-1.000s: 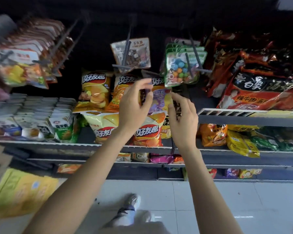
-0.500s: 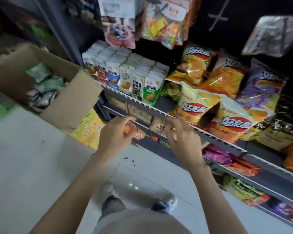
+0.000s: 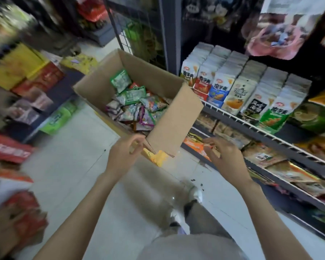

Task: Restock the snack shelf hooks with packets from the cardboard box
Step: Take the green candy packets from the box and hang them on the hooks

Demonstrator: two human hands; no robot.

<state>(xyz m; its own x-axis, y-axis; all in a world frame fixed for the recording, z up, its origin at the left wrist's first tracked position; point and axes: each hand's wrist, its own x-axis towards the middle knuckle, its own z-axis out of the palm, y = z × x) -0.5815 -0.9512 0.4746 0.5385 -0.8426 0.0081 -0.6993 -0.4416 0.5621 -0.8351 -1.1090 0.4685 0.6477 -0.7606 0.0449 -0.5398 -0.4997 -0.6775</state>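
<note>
An open cardboard box (image 3: 169, 126) stands on the floor in front of me, with several small green, pink and silver snack packets (image 3: 137, 107) heaped inside. My left hand (image 3: 124, 152) hovers just below the box's near corner, fingers loosely curled and holding nothing. My right hand (image 3: 223, 156) is level with it to the right, in front of the lower shelf, fingers apart and empty. Packets hanging from hooks (image 3: 278, 32) show blurred at the top right.
The snack shelf (image 3: 266, 132) runs along the right with rows of upright packets (image 3: 238, 87) and flat packets below. Stacked cartons (image 3: 26, 79) and red packs (image 3: 9, 149) line the left. White tiled floor (image 3: 71, 166) lies between. My shoe (image 3: 193, 194) is below.
My view has swung down and left from the hanging packets to the box. Both hands have dropped from the hooks to just short of the box, and they are empty.
</note>
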